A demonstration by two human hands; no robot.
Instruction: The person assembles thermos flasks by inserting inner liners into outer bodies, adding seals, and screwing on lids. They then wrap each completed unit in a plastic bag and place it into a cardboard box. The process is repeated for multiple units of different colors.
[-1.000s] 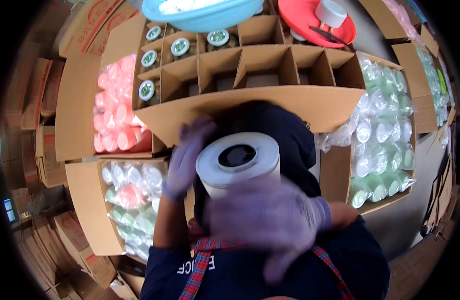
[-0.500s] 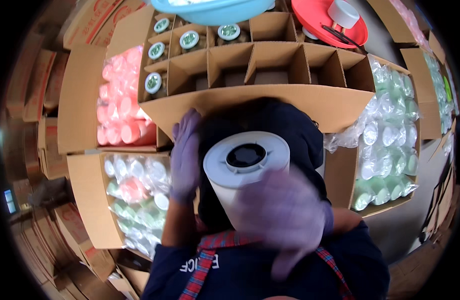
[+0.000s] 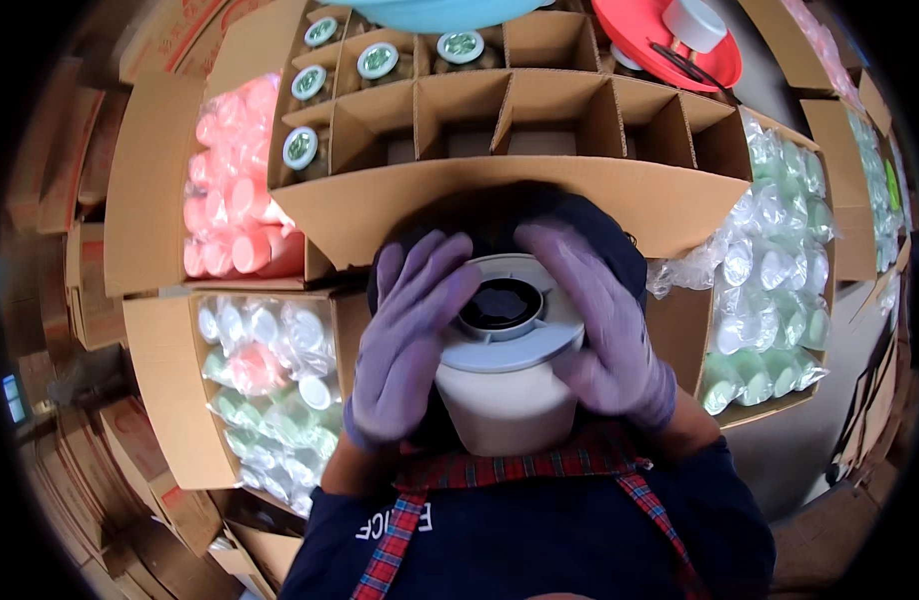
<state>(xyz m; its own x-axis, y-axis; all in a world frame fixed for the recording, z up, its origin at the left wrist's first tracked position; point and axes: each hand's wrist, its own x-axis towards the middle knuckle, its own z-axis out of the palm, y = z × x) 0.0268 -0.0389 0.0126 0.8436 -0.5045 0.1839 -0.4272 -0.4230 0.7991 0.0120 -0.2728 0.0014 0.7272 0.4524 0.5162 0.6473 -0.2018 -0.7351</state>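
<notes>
A pale grey-white canister (image 3: 505, 400) stands in my lap, its light grey top (image 3: 515, 345) facing up. In the middle of that top, a raised ring surrounds a dark, glossy round centre (image 3: 500, 303). Both hands wear thin purple gloves. My left hand (image 3: 405, 340) lies along the canister's left side with fingers stretched and apart, its fingertips by the top's rim. On the opposite side, my right hand (image 3: 605, 325) is slightly blurred, with extended fingers and its thumb side close to the rim. Firm contact cannot be made out for either hand.
Ahead is a divided carton (image 3: 520, 200) with several green-and-white-topped jars (image 3: 379, 61). A blue basin (image 3: 440, 12) and red tray (image 3: 660, 40) rest over it. Boxes of bagged pink cups (image 3: 235, 190) and mixed cups (image 3: 270, 380) stand left; bagged green-and-white cups (image 3: 775, 270) stand right.
My right hand has moved from in front of the canister up to its right side. My left hand has come in against the left side. The canister shifted slightly right and sits more upright.
</notes>
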